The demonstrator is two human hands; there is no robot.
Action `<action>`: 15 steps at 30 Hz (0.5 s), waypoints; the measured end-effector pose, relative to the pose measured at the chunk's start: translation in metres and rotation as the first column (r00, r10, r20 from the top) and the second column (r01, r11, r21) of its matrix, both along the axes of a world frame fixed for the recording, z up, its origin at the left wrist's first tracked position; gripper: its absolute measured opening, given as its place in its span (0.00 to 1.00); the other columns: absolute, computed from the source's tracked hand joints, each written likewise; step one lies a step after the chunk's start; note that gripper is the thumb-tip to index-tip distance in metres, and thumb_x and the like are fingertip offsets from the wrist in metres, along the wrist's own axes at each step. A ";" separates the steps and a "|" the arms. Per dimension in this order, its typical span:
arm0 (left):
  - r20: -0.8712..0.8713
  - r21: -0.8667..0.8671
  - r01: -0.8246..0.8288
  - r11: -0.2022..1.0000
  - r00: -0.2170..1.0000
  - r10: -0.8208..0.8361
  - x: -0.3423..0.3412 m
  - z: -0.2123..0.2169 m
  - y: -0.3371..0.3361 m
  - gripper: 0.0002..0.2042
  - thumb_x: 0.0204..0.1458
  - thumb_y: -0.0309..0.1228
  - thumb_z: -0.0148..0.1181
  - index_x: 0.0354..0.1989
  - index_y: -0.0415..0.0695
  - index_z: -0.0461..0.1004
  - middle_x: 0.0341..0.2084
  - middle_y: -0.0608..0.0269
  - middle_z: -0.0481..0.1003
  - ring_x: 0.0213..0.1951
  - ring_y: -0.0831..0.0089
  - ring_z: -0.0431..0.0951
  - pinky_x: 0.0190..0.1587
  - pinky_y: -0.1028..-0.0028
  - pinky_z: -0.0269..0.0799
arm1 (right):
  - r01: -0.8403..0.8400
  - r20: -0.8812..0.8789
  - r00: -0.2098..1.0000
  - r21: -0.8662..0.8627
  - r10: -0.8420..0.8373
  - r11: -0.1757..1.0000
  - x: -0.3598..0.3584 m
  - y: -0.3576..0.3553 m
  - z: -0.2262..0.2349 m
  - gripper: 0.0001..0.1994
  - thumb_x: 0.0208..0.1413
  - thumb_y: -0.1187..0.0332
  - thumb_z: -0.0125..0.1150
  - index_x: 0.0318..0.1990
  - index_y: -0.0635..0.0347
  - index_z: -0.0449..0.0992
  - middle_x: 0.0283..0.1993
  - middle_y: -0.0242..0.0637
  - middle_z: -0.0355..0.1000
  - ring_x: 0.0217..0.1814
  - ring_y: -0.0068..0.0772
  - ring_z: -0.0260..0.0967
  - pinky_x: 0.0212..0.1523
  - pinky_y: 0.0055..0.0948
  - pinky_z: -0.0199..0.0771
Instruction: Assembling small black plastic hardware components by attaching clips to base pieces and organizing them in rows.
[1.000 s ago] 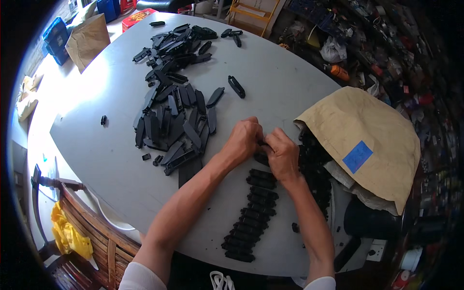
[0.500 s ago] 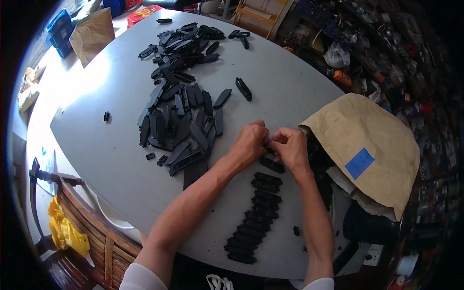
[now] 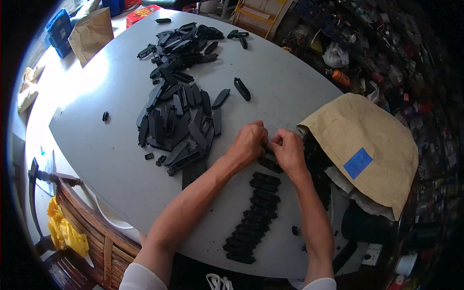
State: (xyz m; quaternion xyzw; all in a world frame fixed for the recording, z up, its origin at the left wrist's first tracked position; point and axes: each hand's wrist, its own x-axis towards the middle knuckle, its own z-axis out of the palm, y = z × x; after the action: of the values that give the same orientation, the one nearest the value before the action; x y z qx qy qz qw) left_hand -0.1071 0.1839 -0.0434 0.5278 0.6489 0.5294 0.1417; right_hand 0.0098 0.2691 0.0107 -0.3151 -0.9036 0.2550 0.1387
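Note:
My left hand (image 3: 251,140) and my right hand (image 3: 287,149) meet over the middle of the grey table. Both have their fingers pinched on a small black plastic part (image 3: 268,151), mostly hidden by the fingers. Just below them lies a black elongated plastic piece (image 3: 270,165), the top of a column. Toward me runs that column of black plastic pieces (image 3: 254,223), laid side by side in a slightly slanting line. Left of my hands is a large heap of loose dark elongated pieces (image 3: 181,121).
A brown paper sack (image 3: 382,145) with a blue patch lies open at the right, black parts in its mouth. Single black pieces (image 3: 242,89) sit apart beyond my hands. A wooden chair (image 3: 96,232) with a yellow bag (image 3: 66,224) stands at the lower left.
Both hands stay together in nearly the same spot, with small finger movements at the black part. The whole view has shifted very slightly; the heap and column look unchanged.

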 end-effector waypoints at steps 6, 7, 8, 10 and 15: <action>0.004 -0.028 0.005 1.000 1.000 -0.005 0.000 -0.002 0.002 0.11 0.26 0.16 0.65 0.22 0.36 0.72 0.24 0.57 0.69 0.26 0.61 0.72 0.28 0.68 0.67 | -0.013 0.119 0.993 0.082 0.003 0.997 0.000 0.008 0.005 0.12 0.44 0.73 0.67 0.26 0.64 0.66 0.22 0.39 0.67 0.27 0.34 0.67 0.30 0.33 0.65; 0.007 -0.039 0.008 0.999 1.000 -0.008 0.000 -0.003 0.002 0.11 0.26 0.16 0.65 0.22 0.36 0.72 0.24 0.57 0.69 0.26 0.61 0.72 0.28 0.68 0.67 | -0.008 0.139 0.990 0.010 0.006 1.000 0.001 0.009 0.003 0.13 0.44 0.71 0.67 0.26 0.63 0.64 0.21 0.37 0.65 0.26 0.32 0.64 0.30 0.32 0.63; 0.006 -0.016 -0.001 1.000 1.000 0.001 -0.002 -0.003 0.002 0.11 0.26 0.17 0.66 0.22 0.36 0.72 0.25 0.57 0.69 0.27 0.62 0.72 0.28 0.69 0.67 | -0.006 0.142 0.990 -0.001 0.006 1.000 0.000 0.009 0.004 0.13 0.44 0.71 0.67 0.26 0.63 0.64 0.21 0.37 0.65 0.26 0.32 0.64 0.30 0.32 0.63; 0.007 0.000 -0.006 1.000 1.000 0.006 -0.002 0.003 0.001 0.11 0.26 0.17 0.66 0.22 0.36 0.72 0.25 0.57 0.69 0.27 0.62 0.73 0.28 0.69 0.68 | 0.029 0.143 0.990 -0.177 -0.004 0.984 0.001 0.010 0.007 0.13 0.45 0.70 0.66 0.25 0.61 0.64 0.21 0.32 0.62 0.25 0.27 0.60 0.28 0.30 0.60; 0.035 -0.073 0.045 0.996 0.998 -0.042 -0.005 0.010 0.002 0.11 0.27 0.17 0.67 0.23 0.37 0.74 0.26 0.58 0.70 0.28 0.63 0.74 0.31 0.69 0.70 | -0.003 0.082 0.996 -0.256 0.025 0.967 0.005 0.019 0.003 0.11 0.45 0.70 0.66 0.25 0.60 0.66 0.20 0.29 0.60 0.25 0.22 0.57 0.27 0.28 0.58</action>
State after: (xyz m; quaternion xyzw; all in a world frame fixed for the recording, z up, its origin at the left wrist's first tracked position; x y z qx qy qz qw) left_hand -0.1126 0.1854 -0.0337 0.5273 0.6539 0.5106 0.1834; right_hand 0.0144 0.2878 0.0137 -0.3344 -0.8705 0.3566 0.0568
